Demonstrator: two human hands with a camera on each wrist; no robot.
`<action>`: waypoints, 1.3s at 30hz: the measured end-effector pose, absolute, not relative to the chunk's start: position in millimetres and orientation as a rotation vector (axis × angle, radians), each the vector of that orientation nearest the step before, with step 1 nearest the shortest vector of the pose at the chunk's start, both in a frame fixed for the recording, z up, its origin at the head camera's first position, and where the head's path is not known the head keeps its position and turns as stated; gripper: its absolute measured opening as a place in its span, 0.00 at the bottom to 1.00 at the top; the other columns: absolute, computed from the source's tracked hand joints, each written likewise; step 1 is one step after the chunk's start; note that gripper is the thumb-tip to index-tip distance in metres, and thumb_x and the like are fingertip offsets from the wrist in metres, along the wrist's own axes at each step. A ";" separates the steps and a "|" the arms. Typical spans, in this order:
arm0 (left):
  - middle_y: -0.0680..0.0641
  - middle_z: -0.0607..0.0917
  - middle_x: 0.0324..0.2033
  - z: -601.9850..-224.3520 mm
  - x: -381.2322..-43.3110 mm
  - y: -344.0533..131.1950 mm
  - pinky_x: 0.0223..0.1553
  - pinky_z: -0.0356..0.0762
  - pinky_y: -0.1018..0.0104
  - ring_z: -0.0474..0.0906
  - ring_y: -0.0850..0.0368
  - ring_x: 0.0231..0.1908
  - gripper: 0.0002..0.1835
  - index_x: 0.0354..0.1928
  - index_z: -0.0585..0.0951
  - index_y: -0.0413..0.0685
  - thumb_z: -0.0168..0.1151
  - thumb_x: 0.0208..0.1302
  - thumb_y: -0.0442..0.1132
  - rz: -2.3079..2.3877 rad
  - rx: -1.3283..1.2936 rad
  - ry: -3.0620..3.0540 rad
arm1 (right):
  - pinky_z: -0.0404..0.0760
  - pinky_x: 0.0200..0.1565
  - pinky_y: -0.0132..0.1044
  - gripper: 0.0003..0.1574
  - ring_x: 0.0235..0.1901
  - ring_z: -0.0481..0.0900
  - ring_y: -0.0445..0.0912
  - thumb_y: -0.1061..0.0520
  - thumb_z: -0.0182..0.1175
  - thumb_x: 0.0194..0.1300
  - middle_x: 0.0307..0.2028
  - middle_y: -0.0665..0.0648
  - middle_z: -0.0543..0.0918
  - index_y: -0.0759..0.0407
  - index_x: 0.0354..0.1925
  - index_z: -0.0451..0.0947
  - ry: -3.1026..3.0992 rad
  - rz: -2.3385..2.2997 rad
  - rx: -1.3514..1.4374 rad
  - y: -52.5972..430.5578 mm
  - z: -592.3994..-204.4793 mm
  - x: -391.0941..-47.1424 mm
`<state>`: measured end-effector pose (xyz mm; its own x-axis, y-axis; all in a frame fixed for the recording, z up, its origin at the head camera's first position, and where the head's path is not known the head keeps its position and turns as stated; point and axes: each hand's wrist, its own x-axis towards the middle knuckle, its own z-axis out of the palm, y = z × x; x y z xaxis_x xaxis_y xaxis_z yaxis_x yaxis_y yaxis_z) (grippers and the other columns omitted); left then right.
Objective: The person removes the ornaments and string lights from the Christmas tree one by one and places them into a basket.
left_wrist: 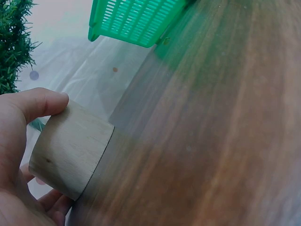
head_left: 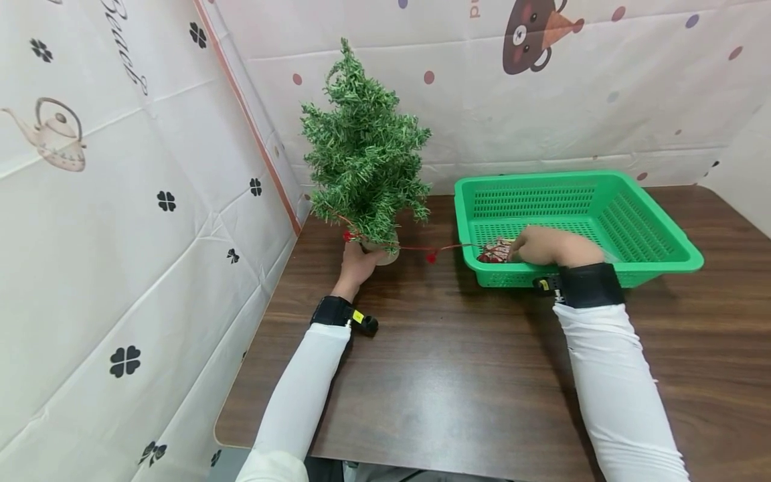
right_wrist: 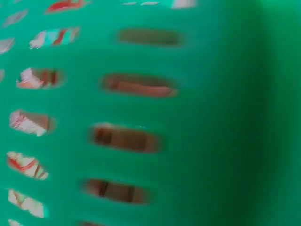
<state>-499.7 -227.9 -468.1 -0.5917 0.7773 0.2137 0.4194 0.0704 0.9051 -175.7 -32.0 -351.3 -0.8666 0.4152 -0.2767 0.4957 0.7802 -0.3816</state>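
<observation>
A small artificial Christmas tree (head_left: 366, 157) stands on a pale wooden base (head_left: 385, 256) at the table's back left. My left hand (head_left: 357, 264) grips that base, thumb on one side and fingers round the other; the left wrist view shows the wood (left_wrist: 70, 150) close up. A thin red string with small red ornaments (head_left: 431, 257) runs from the lower branches over the rim of a green basket (head_left: 542, 177). Inside the basket lies a red-and-white bundle (head_left: 496, 250). My right hand (head_left: 551, 246) reaches down beside it, fingertips hidden. Basket slots (right_wrist: 148, 37) fill the right wrist view.
The brown wooden table (head_left: 434, 348) carries the tree and basket. A printed white sheet (head_left: 476, 127) hangs behind, and another (head_left: 199, 268) covers the left side. The basket's front wall (head_left: 506, 276) stands between my right wrist camera and the fingers.
</observation>
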 end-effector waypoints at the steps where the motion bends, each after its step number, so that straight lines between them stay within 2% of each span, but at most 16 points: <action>1: 0.44 0.70 0.70 -468.2 -499.5 -227.8 0.72 0.67 0.49 0.67 0.45 0.71 0.39 0.75 0.63 0.57 0.71 0.66 0.40 1.525 1.196 2.031 | 0.78 0.56 0.64 0.24 0.61 0.74 0.71 0.61 0.47 0.74 0.61 0.75 0.78 0.71 0.60 0.79 2.809 -0.674 0.725 -33.8 -349.1 -175.1; 5: 0.44 0.71 0.70 -467.9 -498.9 -228.2 0.71 0.68 0.48 0.68 0.45 0.70 0.38 0.75 0.64 0.56 0.70 0.66 0.40 1.532 1.192 2.015 | 0.79 0.53 0.62 0.26 0.56 0.78 0.66 0.53 0.54 0.76 0.58 0.73 0.80 0.70 0.62 0.76 2.936 -0.688 0.742 -46.0 -334.8 -176.8; 9: 0.44 0.72 0.69 -468.0 -499.3 -228.8 0.70 0.69 0.47 0.69 0.45 0.69 0.38 0.75 0.64 0.56 0.69 0.66 0.38 1.555 1.192 1.987 | 0.80 0.51 0.57 0.23 0.52 0.80 0.59 0.50 0.58 0.75 0.53 0.65 0.83 0.65 0.59 0.79 3.122 -0.730 0.683 -69.4 -320.8 -191.9; 14: 0.43 0.72 0.68 -469.2 -500.7 -229.7 0.70 0.69 0.48 0.70 0.45 0.69 0.37 0.75 0.64 0.55 0.69 0.66 0.37 1.564 1.195 1.978 | 0.77 0.61 0.56 0.26 0.59 0.77 0.56 0.47 0.63 0.73 0.59 0.61 0.81 0.59 0.62 0.78 3.271 -0.826 0.475 -106.7 -324.5 -227.9; 19: 0.42 0.75 0.66 -463.8 -499.5 -229.4 0.67 0.71 0.46 0.72 0.44 0.66 0.35 0.73 0.66 0.53 0.68 0.66 0.38 1.524 1.179 2.011 | 0.74 0.66 0.53 0.29 0.65 0.75 0.55 0.46 0.61 0.74 0.62 0.60 0.80 0.59 0.65 0.75 3.297 -0.859 0.335 -131.5 -338.2 -259.3; 21: 0.41 0.77 0.64 -461.4 -498.0 -228.6 0.68 0.69 0.43 0.73 0.42 0.65 0.33 0.72 0.69 0.52 0.68 0.66 0.41 1.490 1.169 2.048 | 0.76 0.64 0.52 0.27 0.62 0.78 0.54 0.46 0.59 0.75 0.60 0.60 0.82 0.59 0.64 0.76 3.296 -0.856 0.315 -134.9 -343.5 -265.0; 25: 0.41 0.77 0.64 -459.6 -496.5 -227.3 0.73 0.55 0.32 0.70 0.39 0.68 0.34 0.72 0.69 0.54 0.68 0.66 0.46 1.414 1.163 2.140 | 0.81 0.55 0.49 0.19 0.53 0.82 0.52 0.49 0.59 0.76 0.51 0.57 0.86 0.58 0.58 0.81 3.318 -0.860 0.288 -137.4 -350.0 -269.6; 28: 0.41 0.77 0.65 -459.9 -496.3 -226.4 0.74 0.45 0.28 0.67 0.38 0.70 0.35 0.73 0.68 0.57 0.68 0.66 0.48 1.399 1.167 2.173 | 0.82 0.48 0.46 0.13 0.45 0.84 0.48 0.52 0.58 0.76 0.45 0.53 0.88 0.55 0.51 0.85 3.357 -0.854 0.244 -138.1 -351.0 -271.2; 31: 0.42 0.76 0.66 -460.1 -495.5 -226.9 0.74 0.43 0.27 0.66 0.37 0.71 0.34 0.73 0.69 0.58 0.68 0.66 0.47 1.411 1.167 2.165 | 0.82 0.43 0.43 0.11 0.39 0.84 0.44 0.53 0.58 0.76 0.42 0.53 0.89 0.53 0.47 0.87 3.375 -0.868 0.190 -139.0 -348.9 -270.0; 36: 0.42 0.72 0.71 -461.2 -495.9 -229.1 0.75 0.39 0.28 0.60 0.37 0.75 0.37 0.76 0.66 0.59 0.65 0.67 0.48 1.418 1.132 2.119 | 0.79 0.38 0.40 0.12 0.27 0.79 0.41 0.55 0.57 0.77 0.39 0.52 0.88 0.52 0.48 0.88 3.362 -0.931 0.106 -138.3 -342.5 -263.6; 39: 0.41 0.71 0.71 -462.6 -496.0 -230.4 0.76 0.50 0.33 0.63 0.38 0.73 0.37 0.77 0.64 0.58 0.64 0.68 0.48 1.420 1.097 2.090 | 0.78 0.38 0.40 0.13 0.28 0.79 0.41 0.54 0.57 0.78 0.40 0.51 0.88 0.51 0.49 0.88 3.368 -0.936 0.064 -138.0 -338.0 -258.6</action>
